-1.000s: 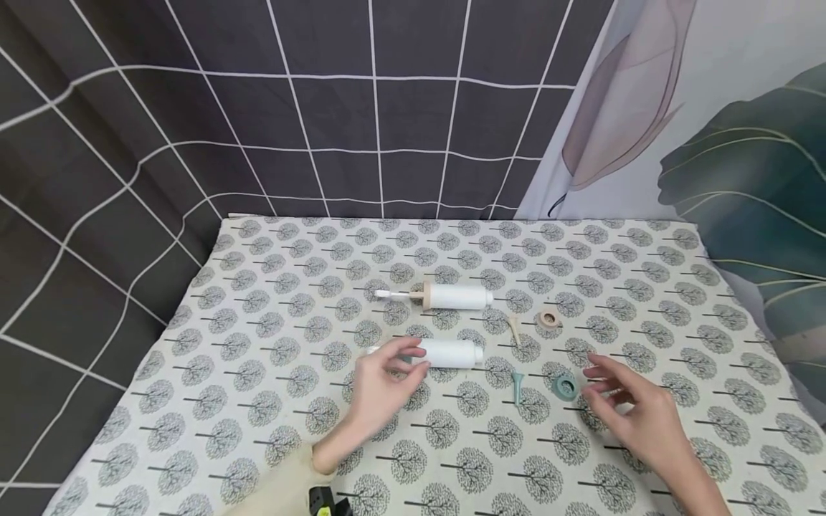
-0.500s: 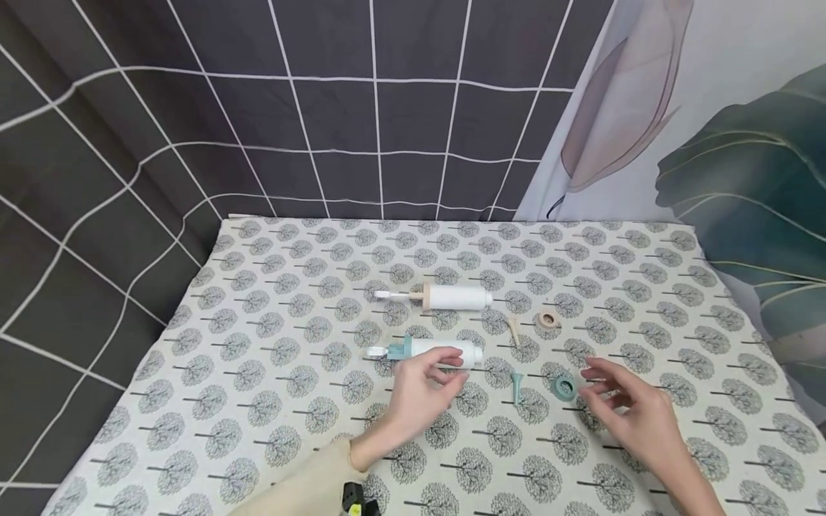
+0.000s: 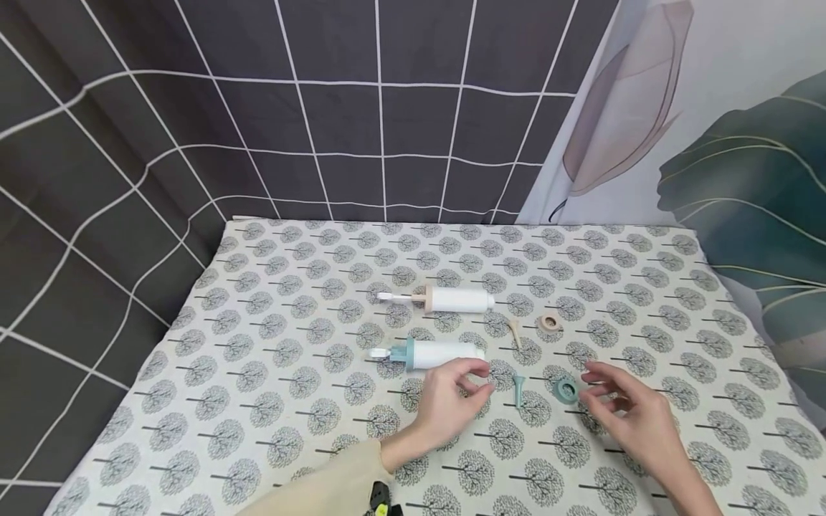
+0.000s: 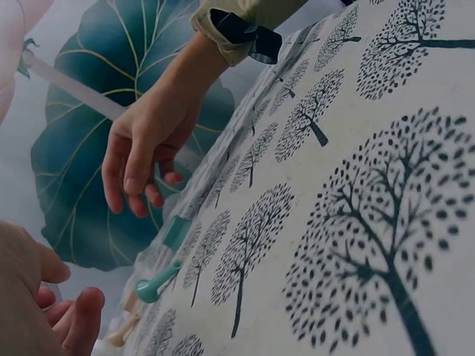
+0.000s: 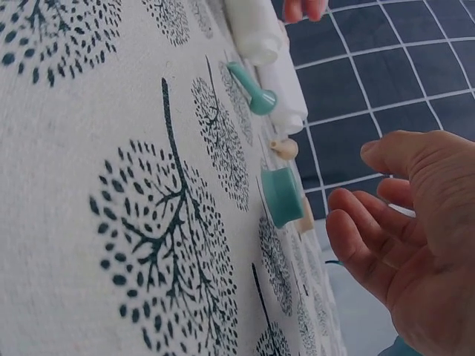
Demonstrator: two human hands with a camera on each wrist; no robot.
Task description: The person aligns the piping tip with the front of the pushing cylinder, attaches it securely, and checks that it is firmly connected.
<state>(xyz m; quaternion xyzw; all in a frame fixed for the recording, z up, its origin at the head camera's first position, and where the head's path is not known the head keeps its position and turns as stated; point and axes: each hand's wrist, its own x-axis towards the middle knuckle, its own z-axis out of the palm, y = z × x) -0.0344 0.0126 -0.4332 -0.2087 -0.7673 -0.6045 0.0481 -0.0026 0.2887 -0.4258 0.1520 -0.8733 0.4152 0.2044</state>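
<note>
I see the worktop point(image 3: 213, 337) running back to a dark grid curtain point(image 3: 342, 118), the parts lying well inside its edges. My left hand point(image 3: 452, 401) hangs relaxed near the teal-collared white cylinder point(image 3: 435, 353); my right hand point(image 3: 629, 410), loosely bent, is beside the teal ring point(image 3: 566, 390). Neither grips anything. The cylinder lies lengthwise left-right, tip pointing left.

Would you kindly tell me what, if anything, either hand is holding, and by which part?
Nothing is held: the left hand and right hand are both empty.
</note>
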